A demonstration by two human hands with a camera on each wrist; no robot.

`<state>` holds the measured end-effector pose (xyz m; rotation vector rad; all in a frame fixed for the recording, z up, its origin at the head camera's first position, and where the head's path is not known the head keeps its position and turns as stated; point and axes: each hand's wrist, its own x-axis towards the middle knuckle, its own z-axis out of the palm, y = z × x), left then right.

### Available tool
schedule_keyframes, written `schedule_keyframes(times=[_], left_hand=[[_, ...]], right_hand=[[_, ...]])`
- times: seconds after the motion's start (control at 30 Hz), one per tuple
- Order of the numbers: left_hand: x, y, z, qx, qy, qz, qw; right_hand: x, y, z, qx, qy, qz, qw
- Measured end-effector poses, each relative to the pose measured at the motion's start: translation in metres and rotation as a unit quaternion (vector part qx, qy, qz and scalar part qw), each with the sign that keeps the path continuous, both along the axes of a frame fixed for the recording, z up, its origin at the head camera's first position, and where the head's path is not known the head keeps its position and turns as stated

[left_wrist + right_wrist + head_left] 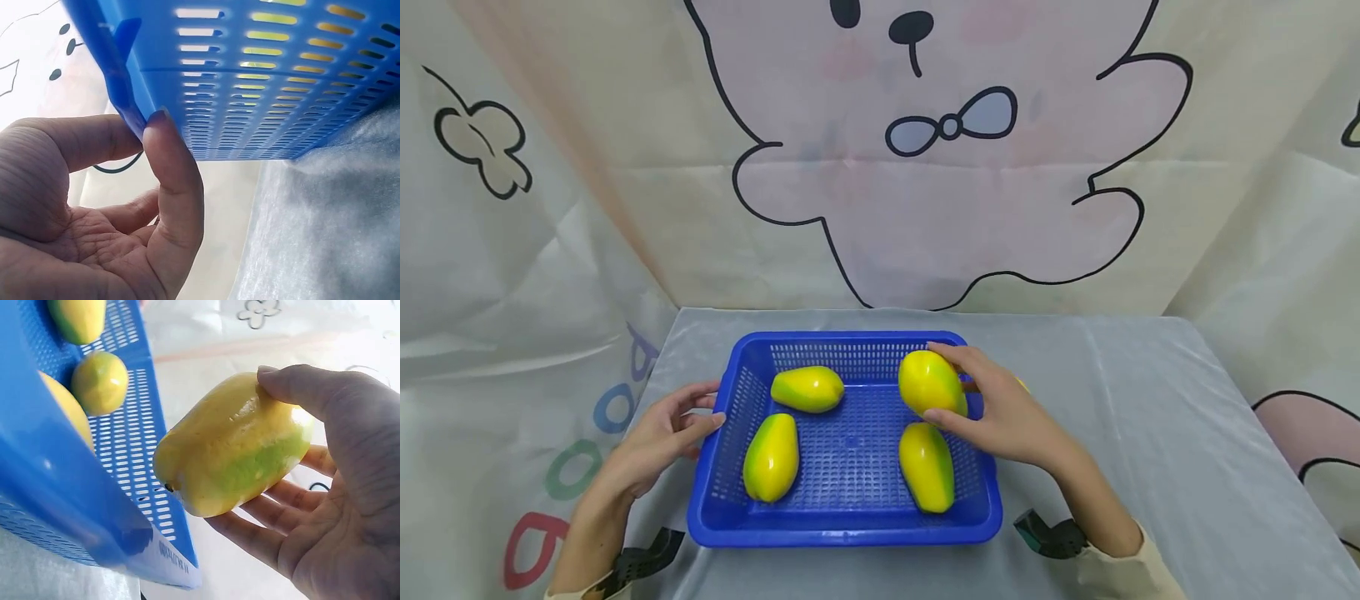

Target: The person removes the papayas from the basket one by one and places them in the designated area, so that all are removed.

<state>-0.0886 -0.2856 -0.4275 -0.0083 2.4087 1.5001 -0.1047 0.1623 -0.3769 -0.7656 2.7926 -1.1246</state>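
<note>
My right hand (1007, 408) grips a yellow-green papaya (234, 450) between thumb and fingers, above the right end of a blue plastic basket (850, 537). Inside the basket lie three more: one papaya (808, 389) at back left, another papaya (772, 458) at front left, and a third papaya (927, 468) at front right, below the held one. My left hand (662, 433) pinches the basket's left rim; the left wrist view shows the thumb and a finger on that blue rim (122, 87).
A sliver of something yellow (1022, 384) shows behind my right hand, mostly hidden. Grey cloth (1120, 450) covers the table. Printed curtains (647, 192) stand at the back and sides. Dark wrist mounts (1051, 535) sit on both forearms.
</note>
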Motion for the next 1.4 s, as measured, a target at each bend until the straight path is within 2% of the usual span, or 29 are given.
schedule_keyframes(times=[0.27,0.57,0.73,0.9,1.2,1.4], left_hand=[[0.004,0.002,0.002,-0.018,-0.004,0.010,0.9998],[0.001,0.004,0.001,-0.008,-0.001,0.007,0.9999],[0.000,0.002,0.001,0.001,-0.002,0.003,1.0000],[0.000,0.003,0.002,-0.008,-0.005,0.004,1.0000],[0.001,0.002,0.002,-0.019,0.002,0.012,0.9997],[0.000,0.003,0.001,-0.019,-0.002,0.013,0.9997]], right_hand=[[0.006,0.011,-0.008,-0.052,-0.025,-0.003,0.9983],[0.006,0.028,-0.011,-0.075,0.010,-0.045,0.9962],[0.008,0.039,-0.011,-0.069,0.016,-0.076,0.9946],[0.011,0.050,-0.015,-0.065,0.011,-0.104,0.9924],[0.011,0.066,-0.017,-0.041,0.020,-0.125,0.9911],[0.013,0.077,-0.016,-0.019,0.024,-0.156,0.9872]])
